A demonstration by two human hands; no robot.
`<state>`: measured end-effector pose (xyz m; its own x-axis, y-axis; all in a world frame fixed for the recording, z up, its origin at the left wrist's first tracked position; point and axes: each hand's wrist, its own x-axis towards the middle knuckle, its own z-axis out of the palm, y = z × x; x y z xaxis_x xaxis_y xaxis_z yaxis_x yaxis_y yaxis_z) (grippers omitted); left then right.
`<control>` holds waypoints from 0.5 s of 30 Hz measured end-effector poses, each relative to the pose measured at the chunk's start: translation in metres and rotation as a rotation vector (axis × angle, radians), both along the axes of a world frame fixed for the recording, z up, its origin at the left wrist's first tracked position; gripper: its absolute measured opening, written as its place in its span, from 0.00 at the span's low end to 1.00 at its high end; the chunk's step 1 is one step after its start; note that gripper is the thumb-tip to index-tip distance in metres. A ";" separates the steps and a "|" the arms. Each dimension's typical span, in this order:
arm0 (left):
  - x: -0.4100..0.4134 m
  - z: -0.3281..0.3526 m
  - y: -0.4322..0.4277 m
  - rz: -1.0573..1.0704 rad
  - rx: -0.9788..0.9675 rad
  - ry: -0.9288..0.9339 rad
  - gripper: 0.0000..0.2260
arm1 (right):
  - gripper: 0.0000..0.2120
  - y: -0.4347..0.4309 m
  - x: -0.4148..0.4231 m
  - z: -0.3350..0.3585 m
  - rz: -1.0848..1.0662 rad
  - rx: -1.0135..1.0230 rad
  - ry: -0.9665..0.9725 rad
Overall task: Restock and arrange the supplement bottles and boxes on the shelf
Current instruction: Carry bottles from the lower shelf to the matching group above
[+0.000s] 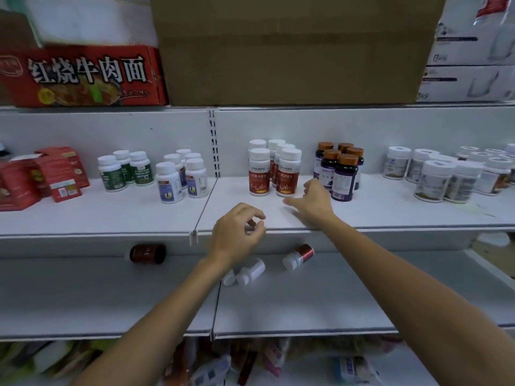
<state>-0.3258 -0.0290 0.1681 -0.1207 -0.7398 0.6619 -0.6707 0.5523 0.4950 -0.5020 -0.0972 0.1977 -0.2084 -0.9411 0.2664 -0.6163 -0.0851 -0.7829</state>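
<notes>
On the white middle shelf (111, 215) stand groups of bottles: red-labelled white bottles (274, 169), dark purple bottles with copper caps (338, 174), green-labelled bottles (125, 169), blue-labelled bottles (181, 175) and pale jars (446, 174). My right hand (313, 200) hovers over the shelf just in front of the red-labelled and purple bottles, fingers loosely spread, holding nothing. My left hand (237, 232) hangs at the shelf's front edge with fingers loosely curled and empty. On the lower shelf lie a dark red bottle (147, 253), white bottles (246, 273) and a red-labelled bottle (298, 256) on their sides.
Red boxes (41, 176) are stacked at the left of the middle shelf. Above sit a red noodle carton (83, 76), a large brown cardboard box (292, 48) and white cartons (471, 51). Blurred packets fill the bottom shelf (250, 363).
</notes>
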 end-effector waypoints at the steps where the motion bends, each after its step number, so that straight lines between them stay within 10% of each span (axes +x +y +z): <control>1: -0.005 -0.005 0.008 -0.013 -0.009 0.026 0.08 | 0.24 0.010 -0.003 0.000 0.011 -0.041 0.007; 11: -0.054 -0.090 0.054 -0.051 0.207 -0.023 0.06 | 0.06 0.108 -0.028 -0.054 0.318 -0.482 0.205; 15: -0.045 -0.123 0.058 0.025 0.347 -0.081 0.09 | 0.07 0.115 -0.042 -0.099 0.346 -0.321 0.354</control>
<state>-0.3712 0.0288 0.0450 -0.1418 -0.9221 0.3600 -0.7267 0.3439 0.5947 -0.5444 0.0176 0.0987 0.2497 -0.7996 0.5462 -0.7297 -0.5262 -0.4367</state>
